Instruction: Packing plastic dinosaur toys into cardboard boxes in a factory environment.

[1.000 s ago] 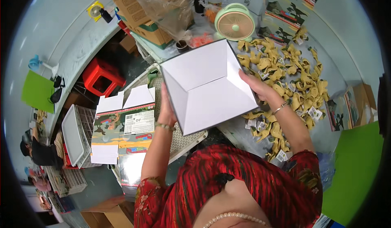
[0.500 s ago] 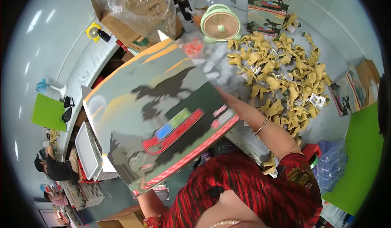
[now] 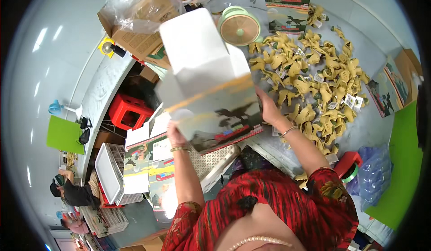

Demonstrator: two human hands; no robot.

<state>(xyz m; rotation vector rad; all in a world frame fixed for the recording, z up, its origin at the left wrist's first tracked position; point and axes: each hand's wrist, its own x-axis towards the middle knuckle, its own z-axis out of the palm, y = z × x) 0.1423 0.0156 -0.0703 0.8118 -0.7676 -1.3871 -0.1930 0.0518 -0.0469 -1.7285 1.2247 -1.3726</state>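
Observation:
Between my two hands is a printed cardboard box [image 3: 220,116] with dinosaur pictures, tilted and standing open at its top. Its white flaps [image 3: 195,35] spread upward, slightly blurred. My left hand [image 3: 176,136] grips the box at its left side, and my right hand [image 3: 269,109] grips the right side. To the right of the box, a heap of yellow-tan dinosaur toys [image 3: 314,80] with white tags covers part of the table. Flat printed cartons [image 3: 161,179] lie below and left of my left hand.
A green fan [image 3: 240,26] stands behind the box. Farther left are a big brown carton [image 3: 139,40] with clear plastic, a red stool [image 3: 129,111] and a white crate [image 3: 107,172]. Printed boxes [image 3: 287,8] stand at the back. Another person [image 3: 78,190] is at far left.
The box has moved down, away from my head, and turned so that its open top and white flaps show. My left hand now shows at its side. The flat cartons have come into view.

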